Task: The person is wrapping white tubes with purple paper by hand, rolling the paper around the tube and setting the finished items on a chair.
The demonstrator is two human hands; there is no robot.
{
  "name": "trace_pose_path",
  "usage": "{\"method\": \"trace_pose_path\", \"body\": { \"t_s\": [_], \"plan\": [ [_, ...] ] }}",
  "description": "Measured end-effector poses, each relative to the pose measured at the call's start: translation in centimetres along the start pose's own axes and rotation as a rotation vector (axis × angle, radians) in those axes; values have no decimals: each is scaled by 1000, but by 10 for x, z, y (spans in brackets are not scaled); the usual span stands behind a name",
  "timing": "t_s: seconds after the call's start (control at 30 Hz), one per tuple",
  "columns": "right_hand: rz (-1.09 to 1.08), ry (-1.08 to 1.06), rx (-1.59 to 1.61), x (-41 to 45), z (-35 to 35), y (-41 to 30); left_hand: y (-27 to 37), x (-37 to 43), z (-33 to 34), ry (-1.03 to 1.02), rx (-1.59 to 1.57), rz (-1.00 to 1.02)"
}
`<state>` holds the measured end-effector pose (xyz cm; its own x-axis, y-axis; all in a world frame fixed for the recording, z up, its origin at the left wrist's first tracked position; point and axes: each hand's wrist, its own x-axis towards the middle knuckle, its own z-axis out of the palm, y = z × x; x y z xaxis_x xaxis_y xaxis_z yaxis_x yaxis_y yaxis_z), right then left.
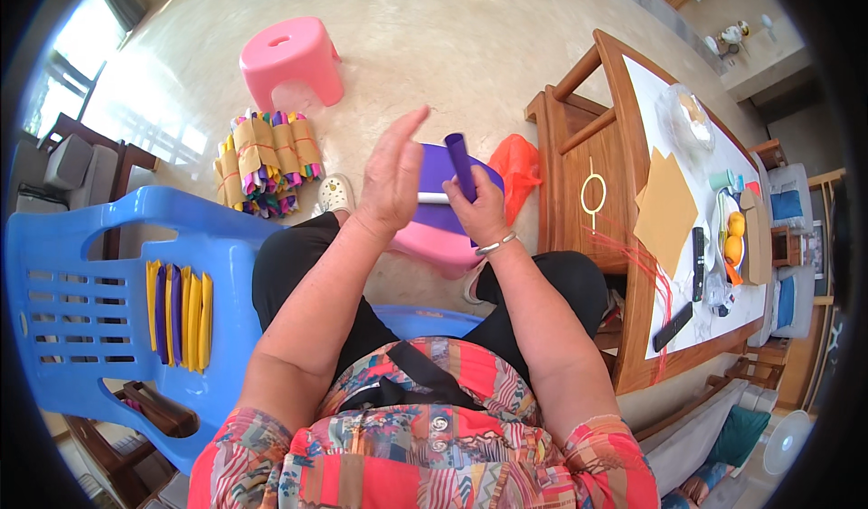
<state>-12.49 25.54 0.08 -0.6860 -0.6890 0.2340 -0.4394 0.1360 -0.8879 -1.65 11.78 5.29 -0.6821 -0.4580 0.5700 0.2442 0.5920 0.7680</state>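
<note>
My right hand (480,204) is closed around a rolled purple paper tube (460,163), which stands nearly upright with its open end away from me. My left hand (395,170) is held flat to the left of it, fingers extended, holding nothing. Below both hands, purple sheets (434,163) lie on a pink plastic stool (441,248), with a white stick or tube (432,198) across them. What lies directly under my right hand is hidden. Yellow and purple paper rolls (180,316) rest in a row on the blue plastic chair at my left.
Brown-wrapped bundles of colourful rolls (268,160) and another pink stool (291,61) stand on the floor ahead. A red plastic bag (517,177) is beside the wooden table (620,346). Brown paper sheets (666,210), red strings (644,265), remotes and fruit lie there. The blue chair (196,217) flanks my left leg.
</note>
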Motion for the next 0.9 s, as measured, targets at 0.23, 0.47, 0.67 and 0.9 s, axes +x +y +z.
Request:
{"method": "trace_pose_path", "body": {
  "t_s": [0.23, 0.47, 0.67, 0.9],
  "plan": [
    [30, 461, 849, 43, -32, -60, -36, -35, 37, 196, -940, -1207],
    [-37, 416, 842, 29, -15, -91, 12, -21, 53, 167, -1533, -1235],
    [-56, 328, 743, 16, 5, -82, 11, -23, 50, 143, -1658, -1148],
    [-49, 303, 421, 6, 6, -28, -6, -8, 22, 209, -777, -783]
  ]
}}
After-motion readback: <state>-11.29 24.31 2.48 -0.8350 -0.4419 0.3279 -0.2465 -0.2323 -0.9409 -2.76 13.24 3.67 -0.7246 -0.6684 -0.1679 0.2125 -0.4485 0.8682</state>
